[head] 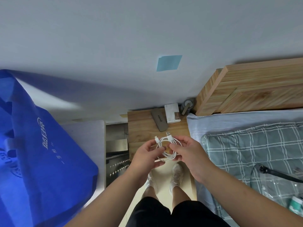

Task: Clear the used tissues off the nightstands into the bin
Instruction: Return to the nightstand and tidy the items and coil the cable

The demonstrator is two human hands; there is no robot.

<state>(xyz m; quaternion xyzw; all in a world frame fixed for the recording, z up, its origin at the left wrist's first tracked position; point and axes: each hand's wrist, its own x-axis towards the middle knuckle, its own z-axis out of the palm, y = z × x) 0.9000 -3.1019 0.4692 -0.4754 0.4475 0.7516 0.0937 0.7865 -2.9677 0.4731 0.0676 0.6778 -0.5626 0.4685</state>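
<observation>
A wooden nightstand (141, 128) stands against the wall between a blue bag and the bed. Above its front edge my left hand (146, 154) and my right hand (188, 153) together hold a coiled white USB cable (165, 145), its two plugs sticking up toward the wall. On the nightstand's far part lie a grey flat case (159, 120) and a white box (172, 113). No tissue and no bin show in this view.
A large blue fabric bag (37, 145) fills the left. A bed with a grey plaid quilt (255, 153) and wooden headboard (249, 90) is at the right. A tape roll (187, 104) sits in the corner. A black perforated metal panel (117, 163) is left of the nightstand. My feet (164, 179) stand below.
</observation>
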